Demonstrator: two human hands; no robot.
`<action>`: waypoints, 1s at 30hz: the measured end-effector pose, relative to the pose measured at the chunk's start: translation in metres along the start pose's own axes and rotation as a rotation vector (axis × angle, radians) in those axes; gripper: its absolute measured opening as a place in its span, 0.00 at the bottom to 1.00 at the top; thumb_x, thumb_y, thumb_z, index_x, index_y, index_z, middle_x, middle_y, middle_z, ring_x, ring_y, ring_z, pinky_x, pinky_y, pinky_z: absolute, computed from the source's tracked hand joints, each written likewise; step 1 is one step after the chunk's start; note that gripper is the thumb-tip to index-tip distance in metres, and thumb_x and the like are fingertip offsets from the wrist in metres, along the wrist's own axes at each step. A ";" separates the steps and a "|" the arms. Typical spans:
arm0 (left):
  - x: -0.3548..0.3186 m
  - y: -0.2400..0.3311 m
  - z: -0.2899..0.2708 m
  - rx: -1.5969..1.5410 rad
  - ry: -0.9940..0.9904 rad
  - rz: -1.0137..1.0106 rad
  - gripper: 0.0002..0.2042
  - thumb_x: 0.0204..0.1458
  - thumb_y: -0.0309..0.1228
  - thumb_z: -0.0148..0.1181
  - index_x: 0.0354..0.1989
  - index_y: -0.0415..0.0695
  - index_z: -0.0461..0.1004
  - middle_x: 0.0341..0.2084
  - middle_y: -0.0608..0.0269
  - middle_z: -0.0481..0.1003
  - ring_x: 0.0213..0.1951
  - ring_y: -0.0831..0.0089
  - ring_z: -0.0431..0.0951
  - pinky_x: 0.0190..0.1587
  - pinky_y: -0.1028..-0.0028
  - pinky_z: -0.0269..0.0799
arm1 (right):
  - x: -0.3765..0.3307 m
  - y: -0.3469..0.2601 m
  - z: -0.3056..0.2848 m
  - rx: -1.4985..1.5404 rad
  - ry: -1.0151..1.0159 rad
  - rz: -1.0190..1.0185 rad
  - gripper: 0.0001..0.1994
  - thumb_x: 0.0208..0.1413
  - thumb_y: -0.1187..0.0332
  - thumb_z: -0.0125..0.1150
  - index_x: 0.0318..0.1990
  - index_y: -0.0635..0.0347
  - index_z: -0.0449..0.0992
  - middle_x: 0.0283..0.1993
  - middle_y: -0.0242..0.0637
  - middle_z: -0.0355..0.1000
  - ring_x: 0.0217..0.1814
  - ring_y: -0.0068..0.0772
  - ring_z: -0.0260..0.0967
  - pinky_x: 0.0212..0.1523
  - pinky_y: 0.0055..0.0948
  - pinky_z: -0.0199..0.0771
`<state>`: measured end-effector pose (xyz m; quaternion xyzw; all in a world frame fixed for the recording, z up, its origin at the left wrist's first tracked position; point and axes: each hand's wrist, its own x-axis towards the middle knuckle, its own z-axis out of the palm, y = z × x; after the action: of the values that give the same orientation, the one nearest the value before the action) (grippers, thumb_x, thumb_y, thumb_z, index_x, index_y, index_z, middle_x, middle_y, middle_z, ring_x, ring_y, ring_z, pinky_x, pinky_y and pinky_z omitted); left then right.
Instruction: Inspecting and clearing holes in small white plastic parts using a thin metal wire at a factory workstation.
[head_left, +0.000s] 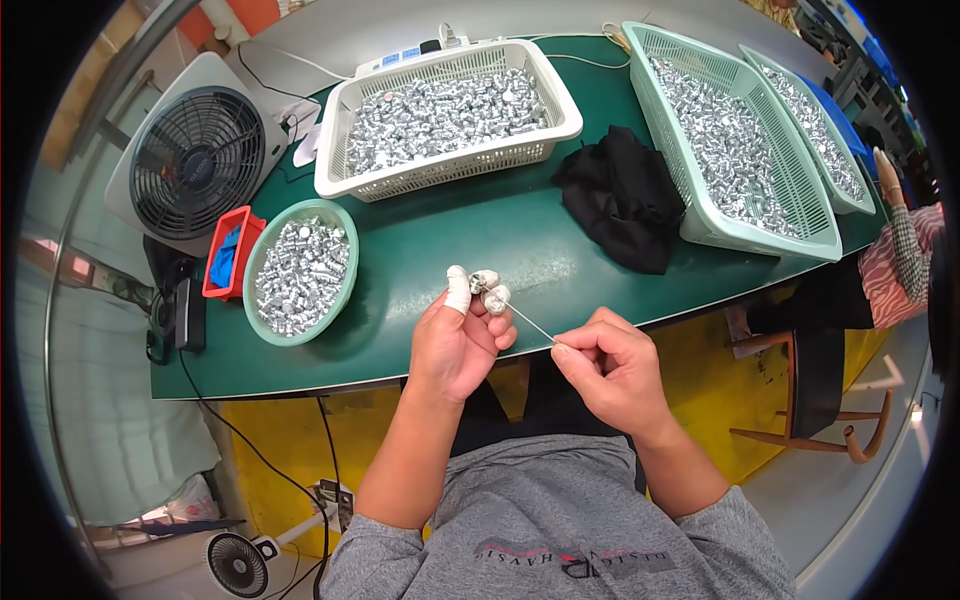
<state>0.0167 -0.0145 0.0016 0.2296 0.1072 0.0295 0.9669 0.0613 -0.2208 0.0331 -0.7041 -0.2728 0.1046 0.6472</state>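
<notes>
My left hand (452,352) is raised above the front edge of the green table (420,225), its thumb and some fingertips wrapped in white covers. Between them it pinches a small shiny metal part (478,282), partly hidden by the fingers. In my right hand (612,372), thumb and fingers close on a thin, light-coloured stick (530,323). The stick slants up to the left hand's covered fingertips, beside the metal part; whether its tip touches the part I cannot tell. Nearest on the left stands a round pale-green basket (262,322) of similar silvery metal parts.
A white basket (440,182) and two pale-green baskets (775,247) hold many metal parts. Black cloth (625,200) lies between them. A red bin (242,222) and box fan (200,160) stand left. Another person's sleeve (905,255) and a chair (815,385) are at right.
</notes>
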 end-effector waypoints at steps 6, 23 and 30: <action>0.000 0.000 0.001 0.024 0.021 -0.006 0.20 0.71 0.47 0.47 0.45 0.40 0.75 0.32 0.60 0.75 0.29 0.70 0.69 0.32 0.70 0.66 | 0.002 0.001 0.001 -0.009 0.007 0.007 0.01 0.56 0.78 0.68 0.34 0.66 0.82 0.29 0.28 0.67 0.25 0.12 0.60 0.25 0.17 0.60; -0.007 0.004 0.028 0.464 0.037 0.087 0.09 0.67 0.33 0.58 0.41 0.39 0.76 0.28 0.63 0.76 0.25 0.78 0.72 0.26 0.78 0.67 | 0.013 0.015 -0.001 -0.435 0.099 -0.506 0.02 0.58 0.80 0.67 0.37 0.68 0.81 0.30 0.28 0.67 0.25 0.14 0.58 0.23 0.21 0.58; -0.008 0.012 0.015 0.596 -0.137 0.123 0.08 0.66 0.32 0.58 0.42 0.39 0.77 0.28 0.60 0.76 0.24 0.76 0.71 0.25 0.76 0.67 | 0.009 0.008 -0.020 0.668 -0.210 0.507 0.03 0.58 0.78 0.67 0.39 0.68 0.81 0.30 0.30 0.69 0.24 0.17 0.61 0.21 0.21 0.58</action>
<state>0.0125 -0.0109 0.0213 0.5107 0.0315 0.0398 0.8583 0.0813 -0.2334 0.0304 -0.4862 -0.1067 0.4139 0.7621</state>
